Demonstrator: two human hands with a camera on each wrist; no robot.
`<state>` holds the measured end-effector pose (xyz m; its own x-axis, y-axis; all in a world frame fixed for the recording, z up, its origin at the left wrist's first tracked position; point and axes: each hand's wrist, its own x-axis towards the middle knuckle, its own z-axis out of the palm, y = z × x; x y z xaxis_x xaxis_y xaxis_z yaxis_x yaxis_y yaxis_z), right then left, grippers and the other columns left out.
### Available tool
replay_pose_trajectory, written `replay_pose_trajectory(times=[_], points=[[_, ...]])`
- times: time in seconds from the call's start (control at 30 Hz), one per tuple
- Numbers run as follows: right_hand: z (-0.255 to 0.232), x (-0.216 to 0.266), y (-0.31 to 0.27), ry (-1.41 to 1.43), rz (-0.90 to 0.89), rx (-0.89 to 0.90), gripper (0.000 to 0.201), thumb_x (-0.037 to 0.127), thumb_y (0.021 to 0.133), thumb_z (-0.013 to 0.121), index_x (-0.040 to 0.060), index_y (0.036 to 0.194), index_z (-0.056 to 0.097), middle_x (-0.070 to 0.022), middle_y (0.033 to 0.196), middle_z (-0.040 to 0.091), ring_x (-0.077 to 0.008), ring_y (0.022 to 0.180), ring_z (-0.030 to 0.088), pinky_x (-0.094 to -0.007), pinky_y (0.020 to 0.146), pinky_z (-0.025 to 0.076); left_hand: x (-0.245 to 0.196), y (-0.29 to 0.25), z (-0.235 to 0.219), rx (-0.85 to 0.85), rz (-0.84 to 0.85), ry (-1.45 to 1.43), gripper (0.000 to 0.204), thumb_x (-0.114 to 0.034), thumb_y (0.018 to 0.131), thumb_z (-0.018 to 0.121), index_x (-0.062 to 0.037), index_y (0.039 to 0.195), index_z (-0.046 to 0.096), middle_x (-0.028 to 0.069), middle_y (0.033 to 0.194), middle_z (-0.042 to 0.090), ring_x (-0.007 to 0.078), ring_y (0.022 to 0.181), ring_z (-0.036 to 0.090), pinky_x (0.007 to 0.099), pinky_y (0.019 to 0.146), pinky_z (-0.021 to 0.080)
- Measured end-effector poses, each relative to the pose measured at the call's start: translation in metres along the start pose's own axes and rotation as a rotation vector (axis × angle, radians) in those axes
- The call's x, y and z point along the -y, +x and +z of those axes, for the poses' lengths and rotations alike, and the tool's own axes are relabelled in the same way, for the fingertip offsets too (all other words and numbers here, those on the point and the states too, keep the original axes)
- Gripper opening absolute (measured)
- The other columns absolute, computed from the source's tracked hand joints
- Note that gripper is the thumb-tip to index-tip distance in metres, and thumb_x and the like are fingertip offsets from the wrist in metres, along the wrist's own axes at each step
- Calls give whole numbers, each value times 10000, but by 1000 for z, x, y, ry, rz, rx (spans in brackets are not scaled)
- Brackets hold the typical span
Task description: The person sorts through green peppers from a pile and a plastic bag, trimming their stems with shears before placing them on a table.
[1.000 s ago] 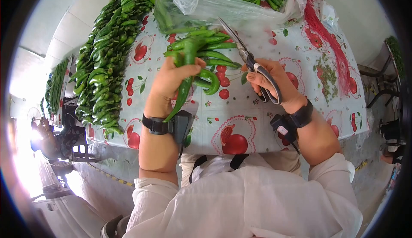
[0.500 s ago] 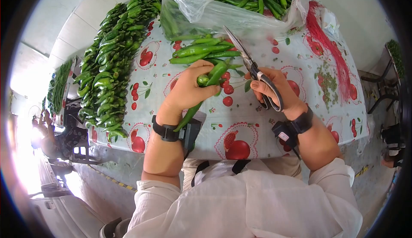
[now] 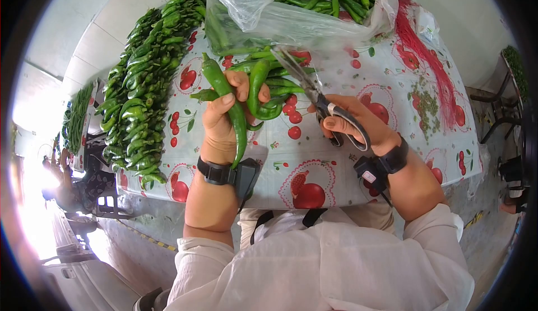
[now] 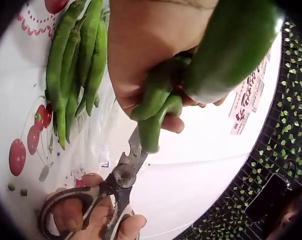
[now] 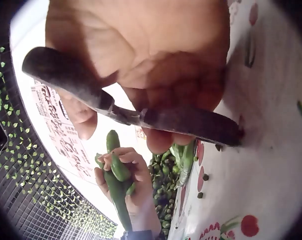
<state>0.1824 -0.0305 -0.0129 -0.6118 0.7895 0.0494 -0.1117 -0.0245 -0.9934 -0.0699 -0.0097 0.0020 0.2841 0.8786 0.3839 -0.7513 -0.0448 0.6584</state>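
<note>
Several long green chili peppers [image 3: 216, 75] are gripped in my left hand [image 3: 219, 126], one curled pepper sticking out past the fingers and a longer one hanging toward the wrist. My right hand [image 3: 367, 121] holds kitchen scissors [image 3: 320, 101] by the black handles, blades pointing up and left toward the peppers. In the left wrist view the scissors' pivot [image 4: 124, 175] lies below the held peppers, whose ends overlap the blades. A small bunch of loose chili peppers [image 4: 78, 65] lies on the table just beyond my left hand.
A long heap of green peppers [image 3: 134, 103] runs along the table's left side. At the back sits a clear plastic bag [image 3: 302, 22] full of peppers. Red strings [image 3: 428, 59] trail down the right side, beside scattered green trimmings [image 3: 427, 109] on the patterned tablecloth [image 3: 347, 171].
My left hand dipped toward the loose peppers, then turned palm up, and now shows more peppers in its grip. The scissors stayed in my right hand, blades swinging slightly left.
</note>
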Motion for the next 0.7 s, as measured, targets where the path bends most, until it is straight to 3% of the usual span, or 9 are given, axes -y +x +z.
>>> replay_pose_trajectory(times=[0.1,0.3,0.4,0.6,0.63,0.7], points=[[0,1,-2,40,46,35,371,261,834,677,30,1096,553,16,755,535,-61,666,505,-209,594,412,-1,0,2,41,-61,-8,240,-241,724,633,-145,906,511,-22,749,425,204,736,472,353,690,387],[1,-1,-2,85,31,41,378,250,829,686,25,1099,547,20,753,532,-58,679,489,-210,594,414,3,0,2,-16,-43,-4,242,-229,727,638,-149,915,510,-15,778,411,190,731,451,344,691,381],[3,1,-1,31,-1,5,361,243,835,677,16,1086,552,13,732,538,-60,656,500,-212,583,414,2,0,5,-90,-12,-98,246,-152,735,623,-139,958,521,13,882,448,197,756,455,334,710,393],[-3,-3,3,102,-50,-82,355,308,867,622,3,1042,571,-5,657,551,-76,574,517,-219,543,400,-5,1,-1,-210,32,-16,503,-37,747,581,-131,1222,442,114,1248,459,186,822,468,298,763,428],[-3,-3,3,32,-60,-87,384,344,871,604,-1,1036,571,-10,634,554,-83,569,514,-224,538,396,-4,3,-1,-238,57,34,597,-39,755,582,-141,1305,374,155,1249,477,179,818,528,271,710,473],[-3,-2,3,21,-68,-84,392,357,869,600,1,1032,573,-13,617,552,-89,563,512,-229,539,396,-2,3,1,-293,24,122,603,-41,760,582,-150,1315,373,161,1202,513,187,795,572,260,661,499]])
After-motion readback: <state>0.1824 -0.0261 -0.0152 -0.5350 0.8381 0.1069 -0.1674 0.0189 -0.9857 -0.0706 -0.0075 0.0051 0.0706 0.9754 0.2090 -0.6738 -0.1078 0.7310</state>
